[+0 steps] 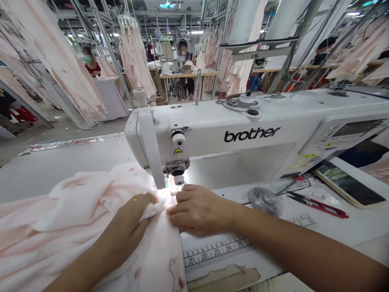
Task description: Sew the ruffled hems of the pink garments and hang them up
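Soft pale pink fabric (91, 194) with small printed figures lies heaped over the left of the sewing machine bed and runs under the needle area. My left hand (133, 215) is closed on a bunched, fluffy white fold of it, just in front of the presser foot. Close beside it, my right hand (200, 211) has its fingers curled at the fabric's right edge, pinching it near the needle. The white sewing machine (206, 129) has its lamp lit over this spot. Glare and my fingers hide the needle and the exact seam.
Right of my forearm lie red-handled thread snips (322, 205), a round clear case (266, 200) and a phone (352, 182). A printed ruler scale (219, 253) runs along the front of the table. Behind, pink garments (136, 61) hang, and co-workers sit at other machines.
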{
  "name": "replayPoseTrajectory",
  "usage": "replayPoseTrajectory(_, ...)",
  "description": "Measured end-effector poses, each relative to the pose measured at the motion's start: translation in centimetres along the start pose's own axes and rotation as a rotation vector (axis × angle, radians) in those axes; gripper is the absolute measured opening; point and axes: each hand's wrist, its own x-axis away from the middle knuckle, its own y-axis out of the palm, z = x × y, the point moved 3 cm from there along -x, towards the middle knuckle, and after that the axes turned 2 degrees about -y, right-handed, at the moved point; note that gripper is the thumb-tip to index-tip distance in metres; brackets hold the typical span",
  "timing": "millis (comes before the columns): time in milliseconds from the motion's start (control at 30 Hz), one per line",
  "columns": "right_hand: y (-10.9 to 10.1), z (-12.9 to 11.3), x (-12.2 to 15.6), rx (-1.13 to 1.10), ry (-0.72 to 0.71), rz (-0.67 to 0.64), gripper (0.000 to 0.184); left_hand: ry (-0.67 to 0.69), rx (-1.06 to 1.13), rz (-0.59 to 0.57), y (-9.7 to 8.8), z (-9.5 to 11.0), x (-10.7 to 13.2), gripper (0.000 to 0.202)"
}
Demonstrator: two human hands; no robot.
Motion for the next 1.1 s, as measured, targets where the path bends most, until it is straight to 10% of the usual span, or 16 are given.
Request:
replayPoseTrajectory(300, 0.0, -0.6, 0.3, 0.079, -0.116, -0.074, 0.029, 0.413, -0.121, 0.090, 0.6, 1.2, 0.1, 0.032)
replayPoseTrajectory(667, 0.0, -0.2, 0.1, 0.126, -0.014, -0.048, 0.029, 0.552, -0.273, 0.100, 0.6, 0.8, -1.8, 0.038)
replayPoseTrajectory(867, -0.2, -0.4, 0.1, 0.110, -0.040, -0.081, 0.029, 0.423, -0.098, -0.015, 0.4, 0.3, -1.9, 0.035)
replayPoseTrajectory(1100, -0.2, -0.6, -0.1, 0.047, 0.001, -0.141, 0.027, -0.212, 0.362, -0.103, -0.1, -0.8, -3.1, 0.030)
